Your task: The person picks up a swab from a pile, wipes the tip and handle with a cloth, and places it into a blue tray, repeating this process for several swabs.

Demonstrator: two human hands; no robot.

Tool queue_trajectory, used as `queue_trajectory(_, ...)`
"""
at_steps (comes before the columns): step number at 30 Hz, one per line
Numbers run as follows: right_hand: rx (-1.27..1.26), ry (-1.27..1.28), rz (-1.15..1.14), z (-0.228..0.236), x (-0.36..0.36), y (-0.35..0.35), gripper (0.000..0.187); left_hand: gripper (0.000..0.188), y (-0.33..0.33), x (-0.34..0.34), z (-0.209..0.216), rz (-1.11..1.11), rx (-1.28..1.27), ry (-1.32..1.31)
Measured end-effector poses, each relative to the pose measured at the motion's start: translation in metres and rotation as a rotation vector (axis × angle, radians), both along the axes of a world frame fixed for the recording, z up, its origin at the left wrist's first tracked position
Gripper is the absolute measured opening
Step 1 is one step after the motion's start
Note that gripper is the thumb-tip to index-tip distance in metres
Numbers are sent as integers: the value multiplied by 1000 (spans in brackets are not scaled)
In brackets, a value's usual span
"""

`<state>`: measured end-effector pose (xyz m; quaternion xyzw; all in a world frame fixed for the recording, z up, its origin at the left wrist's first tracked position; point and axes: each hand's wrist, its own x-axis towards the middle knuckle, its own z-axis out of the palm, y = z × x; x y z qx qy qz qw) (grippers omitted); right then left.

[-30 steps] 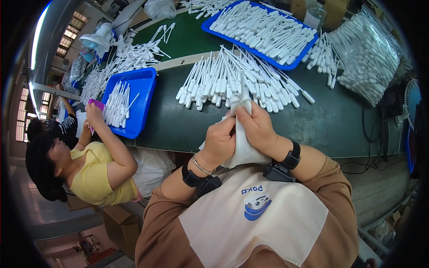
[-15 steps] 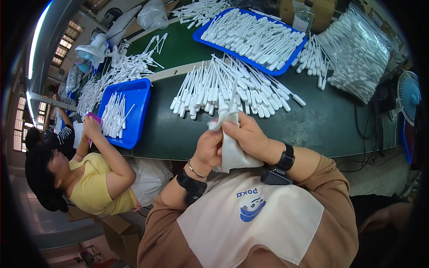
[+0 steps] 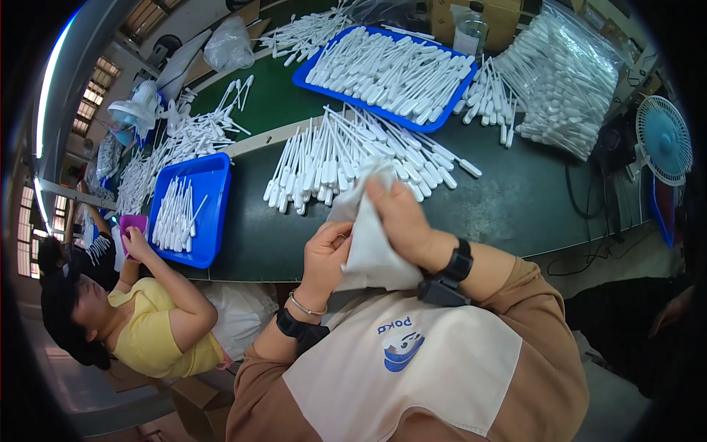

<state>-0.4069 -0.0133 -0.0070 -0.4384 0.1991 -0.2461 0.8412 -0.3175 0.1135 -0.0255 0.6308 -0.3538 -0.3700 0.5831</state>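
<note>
Dark green tabletop [image 3: 515, 199], heap of white plastic swab sticks [image 3: 346, 158] on it, soft white cloth [image 3: 372, 243] just in front of heap, right hand [image 3: 401, 217] clamped on cloth top, left hand [image 3: 324, 258] gripping its left edge.

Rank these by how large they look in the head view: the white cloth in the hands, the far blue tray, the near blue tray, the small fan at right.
1. far blue tray
2. white cloth and near blue tray: look alike, unranked
3. small fan
</note>
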Motion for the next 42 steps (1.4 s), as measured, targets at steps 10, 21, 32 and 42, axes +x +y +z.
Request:
queue_trajectory(10, -590, -51, -55, -9, 2, 13, 18, 55, -20, -26, 46, 153, -395, 348)
queue_trajectory(21, -891, -80, 272, 0, 1, 7, 29, 18, -1, 32, 29, 276, -234, 105)
queue_trajectory(32, -815, -80, 152, 11, -14, -1, 33, 16, -5, 13, 35, 474, -371, -174)
queue_trajectory(42, -1137, 73, -63, -9, -5, 6, 27, 16, -25, -1, 20, 407, -281, -16)
